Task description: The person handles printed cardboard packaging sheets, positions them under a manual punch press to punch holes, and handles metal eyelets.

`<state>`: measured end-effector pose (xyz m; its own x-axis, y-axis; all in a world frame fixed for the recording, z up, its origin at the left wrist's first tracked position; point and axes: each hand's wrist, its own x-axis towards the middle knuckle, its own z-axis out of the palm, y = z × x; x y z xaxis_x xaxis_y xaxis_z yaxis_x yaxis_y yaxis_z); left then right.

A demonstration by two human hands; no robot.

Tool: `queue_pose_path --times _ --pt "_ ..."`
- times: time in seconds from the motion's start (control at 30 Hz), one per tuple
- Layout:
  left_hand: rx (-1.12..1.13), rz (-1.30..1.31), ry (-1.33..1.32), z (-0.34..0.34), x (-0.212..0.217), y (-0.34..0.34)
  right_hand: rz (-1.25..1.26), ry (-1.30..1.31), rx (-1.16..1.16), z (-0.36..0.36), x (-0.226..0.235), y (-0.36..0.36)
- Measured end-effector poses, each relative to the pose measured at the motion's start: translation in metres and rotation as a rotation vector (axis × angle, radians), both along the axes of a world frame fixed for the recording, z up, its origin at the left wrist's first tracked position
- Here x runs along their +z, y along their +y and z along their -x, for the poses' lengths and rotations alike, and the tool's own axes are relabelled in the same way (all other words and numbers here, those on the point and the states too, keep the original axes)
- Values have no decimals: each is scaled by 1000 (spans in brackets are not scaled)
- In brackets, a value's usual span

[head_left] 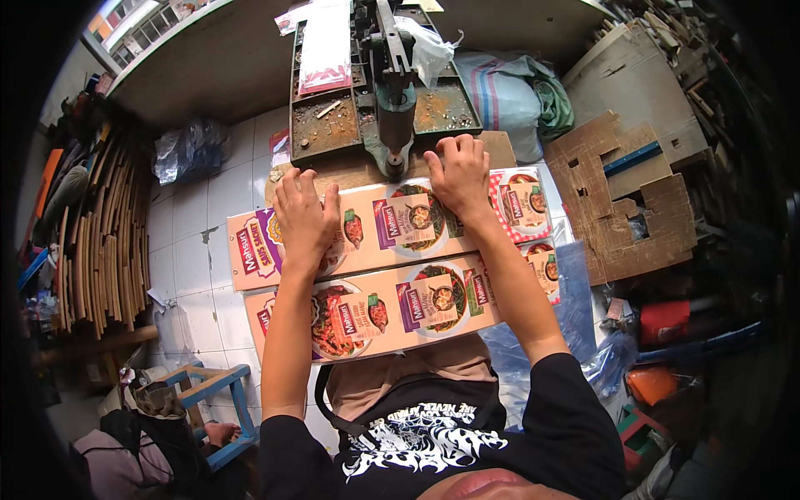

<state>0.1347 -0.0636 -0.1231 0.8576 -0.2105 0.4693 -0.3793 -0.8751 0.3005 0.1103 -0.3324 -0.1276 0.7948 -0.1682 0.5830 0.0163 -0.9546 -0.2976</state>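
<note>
A long peach-coloured printed panel [367, 242] with pictures of food dishes lies crosswise in front of me. Its far edge sits by the foot of a dark iron press [395, 125]. My left hand [305, 218] is on the panel left of the press, fingers bent at the far edge and thumb apart. To the right of the press, my right hand [461, 177] rests on the same panel, its fingers curled at that edge. A second similar panel [387, 329] lies parallel on the near side, over my lap. Both fingertips' undersides are hidden.
Compartment trays [325, 125] with small metal bits flank the press on a wooden board [498, 150]. A white printed strip [325, 50] lies on the left tray. Stacked boards [108, 242] stand at left, a cut-out brown board [621, 200] at right. A blue stool frame [225, 400] is lower left.
</note>
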Motion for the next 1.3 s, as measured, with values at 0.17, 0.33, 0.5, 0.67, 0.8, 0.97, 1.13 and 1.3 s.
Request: queue_pose_path --times 0.17,0.33,0.5,0.67,0.8,0.97,1.13,1.3 --pt "6 1 24 1 2 0 27 96 3 1 1 3" --pt "21 -155 8 -3 -3 -1 13 -15 30 3 6 2" --pt "37 -160 20 0 0 2 8 -65 40 0 6 5" --pt "-19 -23 71 1 1 0 11 49 60 2 1 0" --pt "-28 25 53 1 2 0 -20 -10 49 1 0 1" --pt "-1 -29 101 0 3 1 -42 77 57 -1 1 1" --pt "6 -91 120 -2 4 0 -57 73 51 -1 2 1" --pt "-4 -7 118 0 6 0 -22 128 57 -1 4 2"
